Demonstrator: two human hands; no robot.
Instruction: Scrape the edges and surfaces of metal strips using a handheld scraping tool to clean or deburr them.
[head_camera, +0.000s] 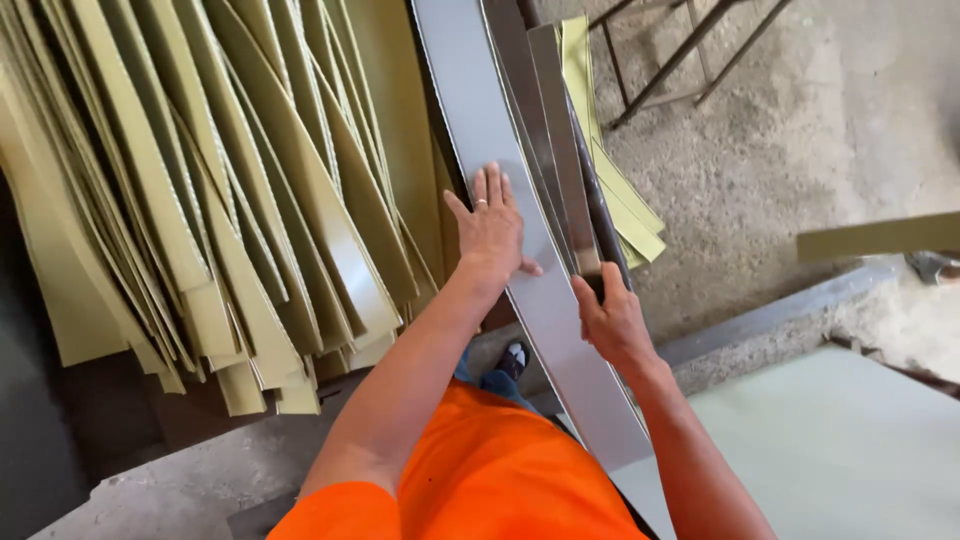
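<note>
A long grey metal strip runs from the top centre down to the lower middle. My left hand lies flat on it, fingers spread, a ring on one finger. My right hand grips the right edge of the stacked narrower grey strips beside it. Under these strips lie olive-yellow strips pointing to the right.
A big fan of olive-yellow strips fills the left side. A pale green sheet lies at the lower right, with a metal frame on the concrete floor at the top. My orange shirt is below.
</note>
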